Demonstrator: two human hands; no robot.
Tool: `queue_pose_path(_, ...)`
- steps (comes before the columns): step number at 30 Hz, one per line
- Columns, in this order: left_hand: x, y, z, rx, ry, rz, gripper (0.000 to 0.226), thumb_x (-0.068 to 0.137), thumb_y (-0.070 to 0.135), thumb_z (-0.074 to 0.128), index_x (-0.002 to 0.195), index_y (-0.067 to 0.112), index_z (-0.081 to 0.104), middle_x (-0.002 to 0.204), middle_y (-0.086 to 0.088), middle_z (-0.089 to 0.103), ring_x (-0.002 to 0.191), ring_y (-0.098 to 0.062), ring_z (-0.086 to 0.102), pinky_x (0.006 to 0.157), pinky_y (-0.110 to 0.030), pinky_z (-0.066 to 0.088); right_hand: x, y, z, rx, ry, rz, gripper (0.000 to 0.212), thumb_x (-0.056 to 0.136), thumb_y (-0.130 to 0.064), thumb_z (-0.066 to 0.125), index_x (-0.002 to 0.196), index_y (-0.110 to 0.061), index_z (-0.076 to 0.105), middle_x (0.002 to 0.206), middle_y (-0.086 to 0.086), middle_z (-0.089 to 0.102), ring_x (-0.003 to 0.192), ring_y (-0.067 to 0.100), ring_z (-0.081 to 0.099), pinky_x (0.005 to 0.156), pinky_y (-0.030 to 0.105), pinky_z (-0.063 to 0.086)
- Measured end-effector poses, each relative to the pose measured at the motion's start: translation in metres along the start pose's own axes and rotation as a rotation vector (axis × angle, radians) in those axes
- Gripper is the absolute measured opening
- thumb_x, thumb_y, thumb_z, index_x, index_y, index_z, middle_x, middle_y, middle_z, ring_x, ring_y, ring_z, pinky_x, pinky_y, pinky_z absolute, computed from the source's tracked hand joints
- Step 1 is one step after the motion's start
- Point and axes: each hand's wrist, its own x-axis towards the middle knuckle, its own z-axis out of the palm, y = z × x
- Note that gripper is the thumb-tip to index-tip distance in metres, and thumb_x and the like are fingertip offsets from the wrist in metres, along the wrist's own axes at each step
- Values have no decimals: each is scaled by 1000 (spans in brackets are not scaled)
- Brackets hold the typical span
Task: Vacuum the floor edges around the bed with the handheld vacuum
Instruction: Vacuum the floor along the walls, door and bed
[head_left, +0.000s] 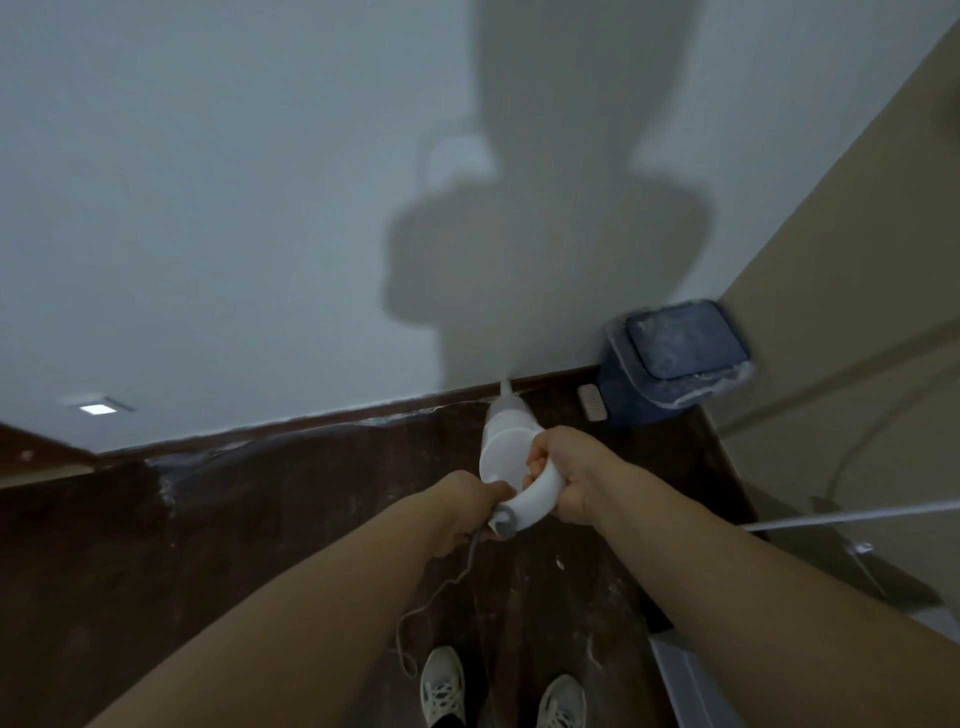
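A white handheld vacuum (506, 441) points away from me, its narrow nozzle tip touching the dark skirting board (311, 423) where the floor meets the white wall. My right hand (561, 475) grips the curved white handle. My left hand (470, 506) holds the grey rear end of the handle, where the thin grey cord (441, 587) comes out and trails down to the floor. The bed itself I cannot make out with certainty.
A blue pedal bin (675, 358) with a plastic liner stands in the corner to the right of the nozzle. A tan panel (841, 291) rises at the right. The dark brown floor (260, 530) is dusty. My two light sneakers (441, 686) are at the bottom.
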Motion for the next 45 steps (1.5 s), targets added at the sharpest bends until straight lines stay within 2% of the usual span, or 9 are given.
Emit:
queue_pose_path(2, -3, -12, -16, -2, 8, 1, 33, 96, 30, 52, 110, 1, 54, 93, -12, 63, 76, -19, 63, 64, -23, 50, -5, 6, 20, -21, -7, -11, 67, 72, 5, 55, 135, -15, 42, 123, 19, 53, 75, 23, 50, 63, 34, 49)
queue_pose_path(6, -11, -34, -48, -24, 10, -14, 29, 95, 33, 53, 100, 4, 52, 101, -14, 65, 93, -25, 66, 85, -32, 53, -16, 15, 57, -55, -31, -18, 64, 75, 7, 52, 135, -12, 41, 122, 21, 53, 73, 22, 50, 62, 32, 48)
queue_pose_path(13, -31, -62, -92, -31, 60, -22, 39, 97, 29, 50, 119, -3, 52, 81, -6, 56, 67, -13, 56, 47, -16, 46, -32, 31, 112, -95, -44, -23, 64, 76, 7, 52, 136, -13, 40, 118, 20, 50, 77, 23, 50, 56, 30, 47)
queue_pose_path(19, -40, -82, -115, -39, 67, -26, 42, 98, 29, 50, 122, -5, 51, 83, -7, 57, 68, -14, 58, 49, -18, 45, -40, 43, 141, -116, -70, -30, 59, 79, 6, 51, 134, -11, 42, 104, 18, 52, 71, 21, 50, 58, 30, 47)
queue_pose_path(23, -51, -89, -124, -1, 101, 6, 42, 99, 24, 47, 126, -8, 49, 73, -4, 51, 59, -10, 52, 37, -11, 41, -47, 47, 155, -134, -100, -12, 56, 79, 7, 52, 131, -11, 43, 95, 17, 50, 74, 22, 51, 65, 31, 49)
queue_pose_path(27, -51, -100, -136, -16, 117, -9, 44, 99, 27, 48, 126, -7, 51, 76, -5, 54, 62, -12, 54, 58, -19, 49, -48, 52, 169, -157, -107, -6, 54, 78, 6, 53, 130, -9, 44, 100, 18, 52, 85, 25, 52, 81, 36, 50)
queue_pose_path(31, -51, -106, -144, 2, 153, -16, 43, 98, 30, 48, 121, -6, 54, 73, -4, 54, 61, -12, 52, 54, -18, 45, -48, 54, 179, -163, -122, -7, 52, 79, 6, 53, 127, -8, 43, 113, 20, 52, 91, 27, 51, 88, 37, 49)
queue_pose_path(38, -52, -102, -143, 37, 132, -37, 28, 97, 30, 49, 101, 3, 52, 77, -6, 57, 63, -13, 56, 55, -19, 43, -41, 56, 171, -129, -138, 7, 51, 75, 6, 53, 123, -9, 46, 103, 18, 52, 77, 23, 50, 72, 34, 49)
queue_pose_path(45, -47, -78, -122, 70, 124, -46, 27, 97, 32, 50, 96, 5, 52, 78, -6, 60, 65, -13, 57, 57, -19, 45, -33, 42, 140, -109, -133, 6, 50, 75, 4, 53, 123, -8, 48, 103, 16, 51, 73, 22, 49, 70, 34, 48)
